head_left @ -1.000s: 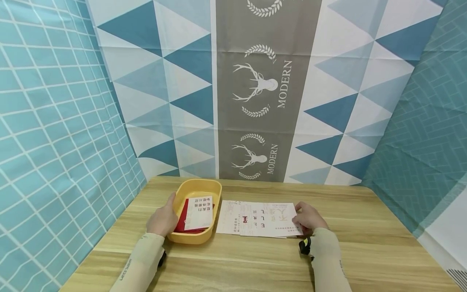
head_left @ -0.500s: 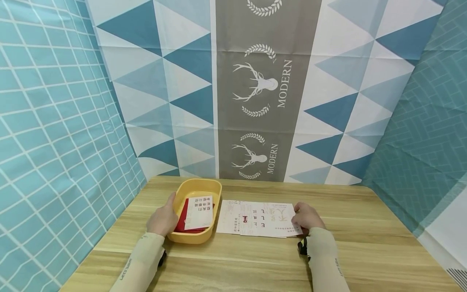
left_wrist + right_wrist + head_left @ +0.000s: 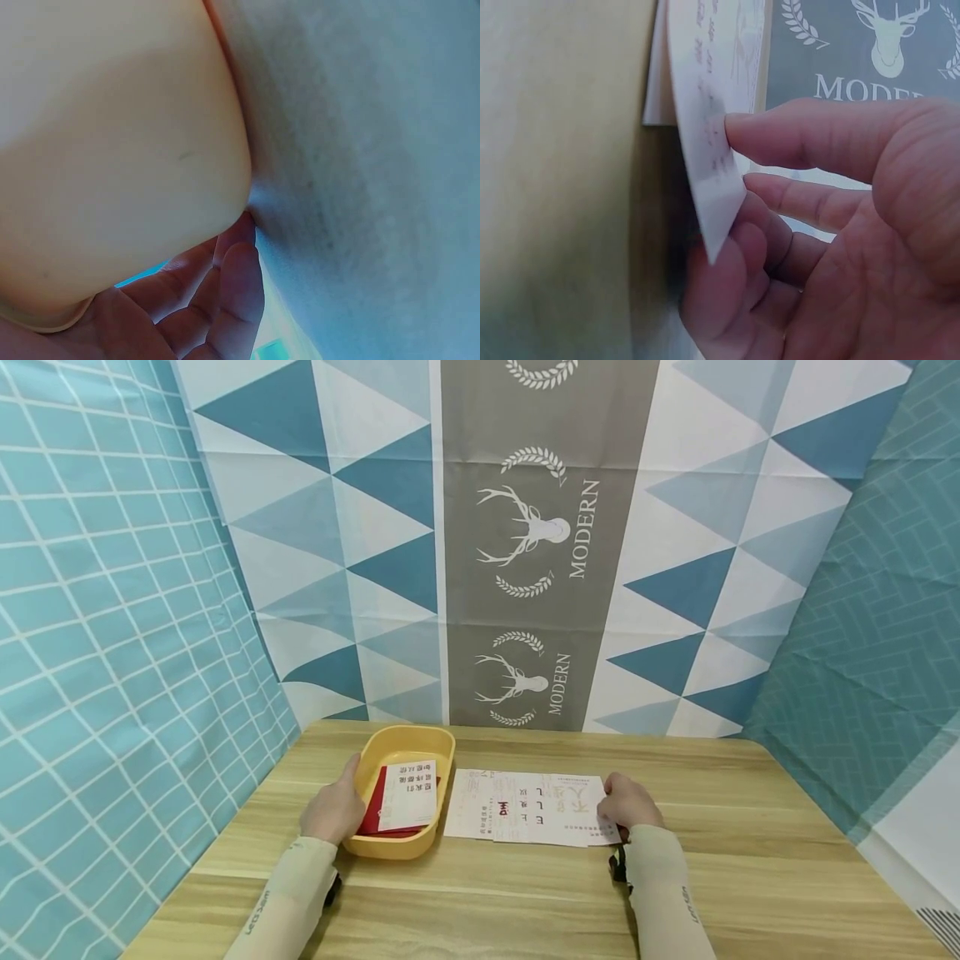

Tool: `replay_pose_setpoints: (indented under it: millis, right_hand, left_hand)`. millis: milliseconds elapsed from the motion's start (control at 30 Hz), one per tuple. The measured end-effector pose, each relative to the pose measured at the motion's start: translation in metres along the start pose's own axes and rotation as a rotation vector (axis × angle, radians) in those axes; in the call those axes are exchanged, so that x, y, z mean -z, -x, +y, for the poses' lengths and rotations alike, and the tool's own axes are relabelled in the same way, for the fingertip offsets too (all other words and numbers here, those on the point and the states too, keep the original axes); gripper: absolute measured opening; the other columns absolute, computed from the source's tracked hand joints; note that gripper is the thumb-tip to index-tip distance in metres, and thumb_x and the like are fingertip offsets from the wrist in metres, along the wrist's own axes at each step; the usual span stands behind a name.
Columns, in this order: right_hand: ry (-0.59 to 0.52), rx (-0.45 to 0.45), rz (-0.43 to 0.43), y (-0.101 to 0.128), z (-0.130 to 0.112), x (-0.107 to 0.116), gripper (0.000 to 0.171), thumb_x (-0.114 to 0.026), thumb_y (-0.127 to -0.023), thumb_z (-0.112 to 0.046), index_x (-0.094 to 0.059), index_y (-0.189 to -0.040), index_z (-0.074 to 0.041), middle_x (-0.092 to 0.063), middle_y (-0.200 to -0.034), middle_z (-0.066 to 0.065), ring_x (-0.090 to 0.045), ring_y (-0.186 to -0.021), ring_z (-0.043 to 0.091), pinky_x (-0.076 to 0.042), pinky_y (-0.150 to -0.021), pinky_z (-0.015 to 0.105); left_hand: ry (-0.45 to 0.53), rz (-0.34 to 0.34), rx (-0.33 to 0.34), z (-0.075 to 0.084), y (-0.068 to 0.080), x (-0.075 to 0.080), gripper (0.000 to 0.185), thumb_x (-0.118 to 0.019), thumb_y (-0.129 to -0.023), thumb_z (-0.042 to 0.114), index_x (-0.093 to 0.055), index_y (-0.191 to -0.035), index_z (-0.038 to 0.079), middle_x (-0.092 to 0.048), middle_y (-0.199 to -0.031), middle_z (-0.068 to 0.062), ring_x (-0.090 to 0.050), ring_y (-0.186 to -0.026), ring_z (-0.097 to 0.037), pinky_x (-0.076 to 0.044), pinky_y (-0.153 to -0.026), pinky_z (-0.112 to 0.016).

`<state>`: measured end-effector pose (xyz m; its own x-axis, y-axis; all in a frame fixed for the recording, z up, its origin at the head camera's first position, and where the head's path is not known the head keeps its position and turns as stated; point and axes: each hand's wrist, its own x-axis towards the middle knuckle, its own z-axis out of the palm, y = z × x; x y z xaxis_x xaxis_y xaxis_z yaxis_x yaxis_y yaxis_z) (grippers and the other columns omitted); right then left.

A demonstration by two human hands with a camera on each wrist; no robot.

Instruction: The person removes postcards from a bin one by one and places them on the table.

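Observation:
My left hand (image 3: 332,810) grips the left side of a yellow plastic basin (image 3: 397,850); in the left wrist view its fingers (image 3: 240,289) curl beside the basin's outer wall (image 3: 127,172). Inside the basin lies a white printed card (image 3: 408,806) on top of red card or paper (image 3: 372,814). Right of the basin, several white printed cards overlap in a row on the table. My right hand (image 3: 632,802) holds the right end of the rightmost card (image 3: 573,806). The right wrist view shows the thumb on that card's face (image 3: 709,142) and curled fingers behind its corner.
The wooden table (image 3: 495,902) ends at a wall sheet (image 3: 517,568) with triangles and deer heads at the back. A blue tile-patterned sheet (image 3: 112,610) hangs on the left and a teal one (image 3: 870,635) on the right. Black straps sit at both wrists.
My right hand and forearm have shifted slightly left, still holding the card's end. The left hand and basin stay nearly the same, apart from a small shift of the whole view.

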<state>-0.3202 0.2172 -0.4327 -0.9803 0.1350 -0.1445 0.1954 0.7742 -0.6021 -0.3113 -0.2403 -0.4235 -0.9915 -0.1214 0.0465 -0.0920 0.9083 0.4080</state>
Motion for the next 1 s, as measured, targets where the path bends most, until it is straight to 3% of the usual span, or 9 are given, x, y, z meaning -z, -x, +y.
replay_pose_setpoints:
  millis: [367,633,1000]
  right_hand:
    - [0.094,0.001,0.034,0.0026,0.0001,0.0017,0.027,-0.069,-0.086,-0.011,-0.058,-0.11,-0.003,-0.062,-0.095,0.015,-0.054,-0.078,0.027,-0.04,-0.065,0.039]
    - [0.079,0.005,0.029,0.0056,0.0015,0.0039,0.024,-0.07,-0.082,-0.007,-0.058,-0.103,-0.002,-0.059,-0.092,0.014,-0.052,-0.074,0.027,-0.038,-0.061,0.037]
    - [0.049,0.022,0.016,-0.0009,0.002,-0.0003,0.031,-0.068,-0.082,-0.002,-0.055,-0.111,0.002,-0.059,-0.096,0.017,-0.054,-0.078,0.028,-0.04,-0.062,0.037]
  left_hand:
    - [-0.006,0.005,-0.005,0.0012,-0.0003,0.0005,0.065,-0.042,-0.1,0.012,-0.019,-0.161,0.011,-0.065,-0.119,-0.035,-0.068,-0.086,-0.039,-0.056,-0.073,-0.056]
    - [-0.009,0.008,-0.01,-0.0001,0.0002,-0.0006,0.065,-0.042,-0.1,0.013,-0.019,-0.161,0.012,-0.066,-0.117,-0.035,-0.069,-0.085,-0.04,-0.055,-0.069,-0.054]
    - [-0.006,-0.004,0.008,0.001,-0.0002,-0.0001,0.067,-0.044,-0.101,0.015,-0.016,-0.162,0.013,-0.062,-0.125,-0.037,-0.068,-0.092,-0.044,-0.055,-0.073,-0.058]
